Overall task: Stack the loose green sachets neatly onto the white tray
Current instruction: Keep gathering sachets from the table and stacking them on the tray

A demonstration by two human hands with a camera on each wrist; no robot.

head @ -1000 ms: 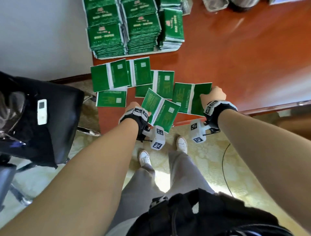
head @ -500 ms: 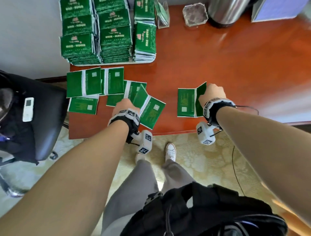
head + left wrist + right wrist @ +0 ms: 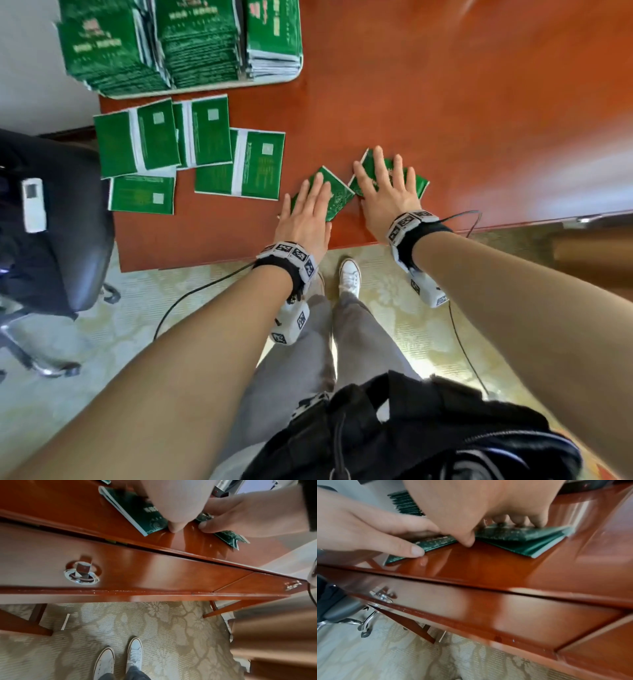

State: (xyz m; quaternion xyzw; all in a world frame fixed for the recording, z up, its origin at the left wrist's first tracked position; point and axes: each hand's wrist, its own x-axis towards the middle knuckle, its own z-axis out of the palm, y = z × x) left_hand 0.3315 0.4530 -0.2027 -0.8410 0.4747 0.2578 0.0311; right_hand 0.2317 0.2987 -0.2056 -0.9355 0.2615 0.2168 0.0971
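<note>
Both hands lie flat, side by side, near the front edge of the red-brown table point(image 3: 445, 102). My left hand point(image 3: 310, 200) presses with straight fingers on a folded green sachet point(image 3: 339, 197), seen also in the left wrist view as sachet point(image 3: 135, 509). My right hand point(image 3: 383, 178) presses with spread fingers on a second folded green sachet point(image 3: 420, 181), whose layered edge point(image 3: 530, 546) shows in the right wrist view. Several loose sachets point(image 3: 258, 164) lie open to the left. The white tray point(image 3: 274, 81) at the back left carries tall green stacks point(image 3: 191, 41).
A black office chair point(image 3: 61, 240) with a white device point(image 3: 33, 205) on it stands left of the table. Drawer fronts with a metal ring handle point(image 3: 82, 572) run below the table edge. Cables hang from both wrists. A black bag point(image 3: 411, 428) hangs at my front.
Each hand held an unfolded sachet pair a second ago. Both pairs are now folded shut and pressed flat on the table, and the hands have come close together.
</note>
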